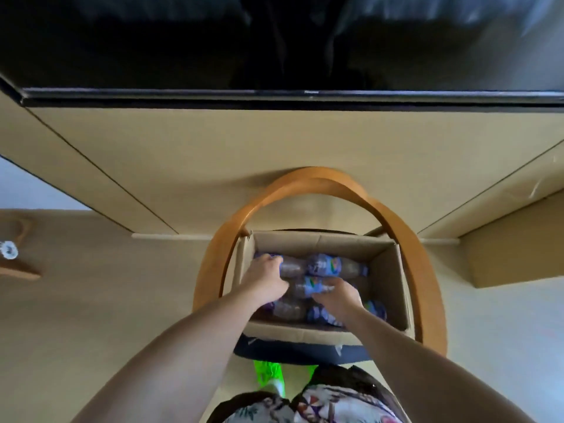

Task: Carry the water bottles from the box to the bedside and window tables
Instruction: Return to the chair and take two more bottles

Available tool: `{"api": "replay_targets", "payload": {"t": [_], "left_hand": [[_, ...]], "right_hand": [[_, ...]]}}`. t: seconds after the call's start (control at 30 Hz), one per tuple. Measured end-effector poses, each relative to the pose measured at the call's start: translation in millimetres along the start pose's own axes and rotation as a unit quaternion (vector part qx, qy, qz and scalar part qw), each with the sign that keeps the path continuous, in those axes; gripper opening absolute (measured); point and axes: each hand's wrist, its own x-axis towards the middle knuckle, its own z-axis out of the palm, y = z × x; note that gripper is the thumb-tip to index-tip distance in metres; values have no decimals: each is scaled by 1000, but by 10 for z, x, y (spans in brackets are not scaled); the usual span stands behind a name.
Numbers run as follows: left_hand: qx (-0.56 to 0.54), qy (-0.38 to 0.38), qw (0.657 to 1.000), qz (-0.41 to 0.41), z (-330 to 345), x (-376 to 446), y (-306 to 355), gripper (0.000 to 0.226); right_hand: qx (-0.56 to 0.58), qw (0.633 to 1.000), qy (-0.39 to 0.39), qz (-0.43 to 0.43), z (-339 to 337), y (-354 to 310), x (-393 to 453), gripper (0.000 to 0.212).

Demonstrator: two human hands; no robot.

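An open cardboard box (393, 270) sits on a chair with a curved wooden back (427, 270). Several water bottles with blue-purple labels lie flat inside it, among them one at the back (329, 265) and one in the middle (308, 286). My left hand (265, 277) is inside the box, its fingers curled over the left end of the back bottle (291, 267). My right hand (338, 297) reaches in beside it, fingers on the middle bottle's label. Both bottles still lie among the others in the box.
A dark TV screen (274, 41) hangs on the beige wall panel (274, 141) straight ahead above the chair. A small wooden shelf with a clear object (9, 248) is at the far left. The chair's dark seat (293, 349) shows under the box, above my green shoe (270, 377).
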Motion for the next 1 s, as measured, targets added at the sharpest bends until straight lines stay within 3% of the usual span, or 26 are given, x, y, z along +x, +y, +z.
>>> {"api": "replay_targets", "payload": {"t": [0.23, 0.43, 0.5, 0.53, 0.6, 0.67, 0.77, 0.87, 1.0], "left_hand": [[29, -25, 999, 12, 225, 481, -148, 74], [44, -15, 999, 0, 463, 819, -258, 76], [39, -25, 999, -4, 514, 896, -304, 75], [40, -36, 999, -4, 544, 914, -329, 75], [59, -74, 996, -1, 622, 888, -378, 76], [83, -111, 990, -4, 737, 841, -427, 77], [113, -145, 983, -11, 881, 855, -490, 76], [162, -180, 970, -5, 983, 877, -548, 70], [237, -198, 951, 19, 1124, 879, -640, 69]], "right_hand": [[189, 974, 26, 122, 38, 135, 533, 32], [445, 864, 29, 235, 70, 268, 986, 26], [437, 869, 19, 231, 81, 320, 1084, 26], [393, 894, 15, 215, 94, 351, 1117, 24], [196, 971, -6, 138, 117, 404, 1150, 26], [-15, 997, -57, 45, 119, 434, 1162, 35], [-210, 960, -186, 3, 102, 531, 1198, 61], [-409, 885, -218, -39, 187, 697, 1193, 85], [-422, 882, -200, -59, 295, 697, 1240, 88]]}}
